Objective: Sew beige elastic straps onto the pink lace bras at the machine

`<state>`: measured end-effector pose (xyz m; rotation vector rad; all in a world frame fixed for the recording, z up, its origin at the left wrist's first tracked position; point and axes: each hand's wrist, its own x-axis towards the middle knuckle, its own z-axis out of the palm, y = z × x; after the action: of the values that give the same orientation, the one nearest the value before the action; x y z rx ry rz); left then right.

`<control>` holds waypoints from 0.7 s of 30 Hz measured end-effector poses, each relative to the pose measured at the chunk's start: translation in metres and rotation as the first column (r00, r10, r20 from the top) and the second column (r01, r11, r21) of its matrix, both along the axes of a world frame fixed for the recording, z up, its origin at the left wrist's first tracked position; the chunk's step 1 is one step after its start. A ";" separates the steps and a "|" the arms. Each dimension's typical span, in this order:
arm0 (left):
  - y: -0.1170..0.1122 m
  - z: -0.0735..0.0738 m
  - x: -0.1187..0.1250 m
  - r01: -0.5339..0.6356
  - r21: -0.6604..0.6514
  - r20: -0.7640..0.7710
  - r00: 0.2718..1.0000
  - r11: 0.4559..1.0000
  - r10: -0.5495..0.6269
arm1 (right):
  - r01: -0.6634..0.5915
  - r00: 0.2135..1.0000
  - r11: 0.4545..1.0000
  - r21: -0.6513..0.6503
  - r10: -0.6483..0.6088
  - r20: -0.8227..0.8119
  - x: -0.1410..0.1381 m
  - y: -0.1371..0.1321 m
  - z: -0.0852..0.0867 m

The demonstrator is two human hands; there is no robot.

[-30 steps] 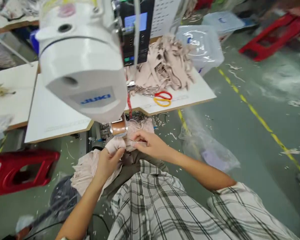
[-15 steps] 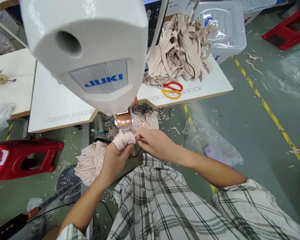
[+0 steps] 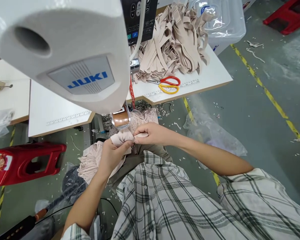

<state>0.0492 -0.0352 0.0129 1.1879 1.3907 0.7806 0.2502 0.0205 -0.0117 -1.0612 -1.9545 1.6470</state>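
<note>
1. Left hand (image 3: 112, 156), center of the frame: thumb and fingers closed on pale pink fabric (image 3: 120, 137).
2. Right hand (image 3: 156, 134), just beside it: fingertips pinched together on the fabric's edge.
3. JUKI sewing machine (image 3: 82, 40), upper left, above the fabric.
4. Red-and-yellow-handled scissors (image 3: 169, 85), upper center, on the white surface (image 3: 216, 75).
5. Beige fabric strips (image 3: 176, 43), heaped beyond the scissors.
6. Red stool (image 3: 12, 166), left edge.

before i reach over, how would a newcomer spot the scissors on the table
Start at the big white JUKI machine head, then look at the white tabletop right of it. In front of the heaped beige strips lie the scissors, set apart by one red and one yellow handle loop.
</note>
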 end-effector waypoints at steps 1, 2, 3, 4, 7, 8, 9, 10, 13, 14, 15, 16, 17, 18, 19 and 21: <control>0.000 -0.003 -0.001 -0.003 -0.009 0.024 1.000 1.000 0.003 | 0.008 1.000 0.998 -0.062 -0.010 -0.020 -0.001 -0.001 -0.002; 0.001 -0.006 -0.001 -0.014 -0.019 0.059 0.998 1.000 0.015 | 0.015 0.999 0.992 -0.124 -0.021 -0.045 -0.001 -0.002 -0.004; 0.001 -0.009 -0.002 -0.029 -0.029 0.104 0.994 0.999 0.032 | 0.023 0.997 0.983 -0.182 -0.037 -0.071 -0.002 -0.004 -0.006; 0.001 -0.012 -0.002 -0.044 -0.038 0.153 0.987 0.998 0.049 | 0.035 0.994 0.972 -0.231 -0.058 -0.094 -0.003 -0.005 -0.008; 0.001 -0.020 0.000 -0.087 -0.055 0.257 0.961 0.995 0.098 | 0.075 0.983 0.947 -0.313 -0.123 -0.136 -0.004 -0.009 -0.011; 0.001 -0.022 0.001 -0.104 -0.068 0.268 0.956 0.992 0.119 | 0.084 0.981 0.943 -0.323 -0.135 -0.140 -0.004 -0.010 -0.011; 0.001 -0.023 0.002 -0.121 -0.087 0.270 0.953 0.989 0.141 | 0.091 0.980 0.942 -0.324 -0.142 -0.137 -0.005 -0.011 -0.010; 0.001 -0.023 0.003 -0.138 -0.106 0.270 0.949 0.985 0.162 | 0.101 0.981 0.944 -0.314 -0.148 -0.129 -0.005 -0.012 -0.008; 0.000 -0.019 0.009 -0.166 -0.111 0.282 0.940 0.980 0.191 | 0.143 0.983 0.963 -0.227 -0.166 -0.082 -0.006 -0.013 -0.001; 0.000 -0.016 0.011 -0.174 -0.092 0.280 0.940 0.980 0.193 | 0.156 0.983 0.972 -0.176 -0.171 -0.071 -0.007 -0.013 0.001; -0.001 -0.012 0.012 -0.186 -0.071 0.270 0.942 0.980 0.198 | 0.165 0.983 0.979 -0.117 -0.174 -0.065 -0.008 -0.013 0.003; -0.001 -0.008 0.013 -0.197 -0.049 0.253 0.946 0.979 0.203 | 0.172 0.983 0.984 -0.055 -0.175 -0.060 -0.009 -0.013 0.005; -0.001 -0.004 0.012 -0.203 -0.027 0.230 0.952 0.979 0.204 | 0.173 0.983 0.985 0.005 -0.173 -0.055 -0.010 -0.013 0.006; -0.002 0.000 0.010 -0.196 -0.007 0.204 0.960 0.981 0.193 | 0.168 0.985 0.985 0.048 -0.165 -0.051 -0.011 -0.012 0.008; -0.004 0.002 0.007 -0.175 0.015 0.178 0.969 0.985 0.169 | 0.155 0.987 0.986 0.060 -0.152 -0.052 -0.012 -0.010 0.009; -0.010 0.001 -0.002 -0.135 0.052 0.144 0.981 0.989 0.127 | 0.110 0.991 0.993 -0.035 -0.112 -0.070 -0.011 -0.005 0.013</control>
<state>0.0477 -0.0449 0.0135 1.0746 1.3458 0.9875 0.2389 0.0157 0.0017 -1.0868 -1.7972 1.6379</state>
